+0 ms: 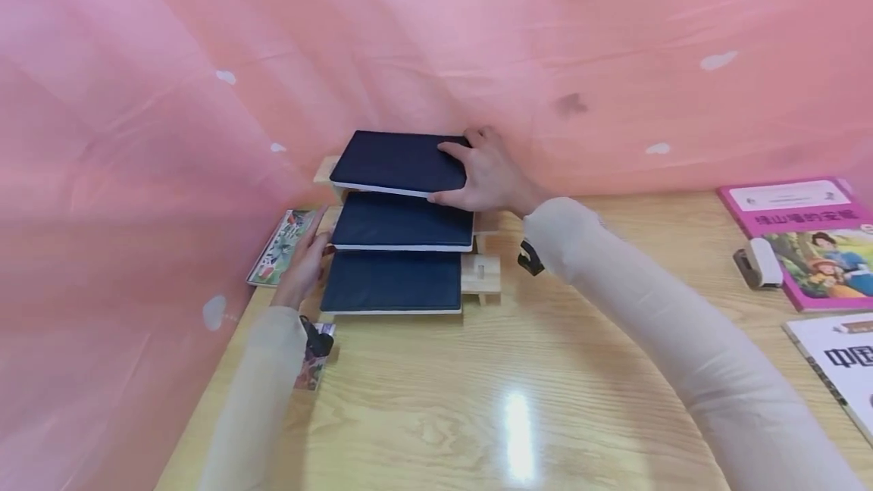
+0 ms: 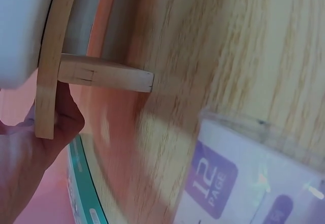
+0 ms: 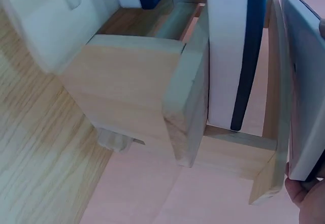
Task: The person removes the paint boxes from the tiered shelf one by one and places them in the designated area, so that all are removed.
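Note:
Three dark blue rectangular panels with white edges lie in steps on a pale wooden rack [image 1: 480, 273]: a top panel [image 1: 402, 160], a middle panel [image 1: 402, 220] and a bottom panel [image 1: 392, 281]. My right hand [image 1: 487, 173] grips the top panel by its right end, thumb at the front edge and fingers over the top and back. The right wrist view shows the panel's pale underside [image 3: 304, 92] beside the rack's wooden frame. My left hand [image 2: 30, 148] holds the end of a wooden board [image 2: 48, 92] at the rack's left side; some of its fingers are hidden behind it.
A green-edged box or book [image 1: 281, 248] lies left of the rack, and a small purple-and-white packet [image 1: 312, 366] sits near my left wrist. At the right are a pink book [image 1: 771, 212], a white stapler-like object [image 1: 762, 264] and a white book [image 1: 835, 362]. Pink cloth [image 1: 614, 59] hangs behind.

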`<state>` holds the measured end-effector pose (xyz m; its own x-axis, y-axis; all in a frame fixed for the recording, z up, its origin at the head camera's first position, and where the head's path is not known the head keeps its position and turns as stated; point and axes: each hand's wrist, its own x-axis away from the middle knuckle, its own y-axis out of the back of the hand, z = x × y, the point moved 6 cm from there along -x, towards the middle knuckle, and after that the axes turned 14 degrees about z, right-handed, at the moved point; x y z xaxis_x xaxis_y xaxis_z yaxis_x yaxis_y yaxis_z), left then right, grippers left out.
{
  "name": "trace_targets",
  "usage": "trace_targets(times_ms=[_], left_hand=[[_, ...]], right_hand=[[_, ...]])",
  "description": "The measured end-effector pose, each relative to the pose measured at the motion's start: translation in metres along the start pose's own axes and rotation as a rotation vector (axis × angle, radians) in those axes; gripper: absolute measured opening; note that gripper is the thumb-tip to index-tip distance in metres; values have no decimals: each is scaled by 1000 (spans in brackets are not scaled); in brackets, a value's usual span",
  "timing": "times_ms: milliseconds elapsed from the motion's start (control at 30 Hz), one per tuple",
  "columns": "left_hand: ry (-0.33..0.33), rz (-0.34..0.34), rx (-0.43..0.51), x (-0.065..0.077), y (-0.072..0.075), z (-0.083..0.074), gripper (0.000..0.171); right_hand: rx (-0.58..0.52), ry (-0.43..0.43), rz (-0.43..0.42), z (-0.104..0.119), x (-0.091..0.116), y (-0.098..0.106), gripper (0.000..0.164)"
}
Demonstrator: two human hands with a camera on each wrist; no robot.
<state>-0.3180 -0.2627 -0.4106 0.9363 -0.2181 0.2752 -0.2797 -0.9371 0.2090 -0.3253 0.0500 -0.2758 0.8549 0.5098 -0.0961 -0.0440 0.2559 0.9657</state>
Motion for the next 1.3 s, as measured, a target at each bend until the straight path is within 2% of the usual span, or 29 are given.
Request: trace_targets(times_ms=[167, 300, 467, 667, 1033, 1300], left_hand=[[30, 12, 10, 5, 4, 5, 46], [18, 27, -12, 6, 3, 3, 44], [-5, 33, -34, 7, 2, 1, 44], [-10, 29, -17, 7, 5, 0, 46], [7, 36, -20, 4, 4, -2, 44], [-17, 67, 21, 0, -2, -3, 45]], right_hand=[[42, 31, -68, 11, 7, 6, 91], [12, -30, -104, 9, 20, 13, 90], [-6, -73, -159, 5, 44, 24, 87], [5, -53, -200, 1, 73, 36, 86], [-65, -5, -325, -13, 124, 47, 79], [-79, -50, -326, -25, 164, 49, 79]])
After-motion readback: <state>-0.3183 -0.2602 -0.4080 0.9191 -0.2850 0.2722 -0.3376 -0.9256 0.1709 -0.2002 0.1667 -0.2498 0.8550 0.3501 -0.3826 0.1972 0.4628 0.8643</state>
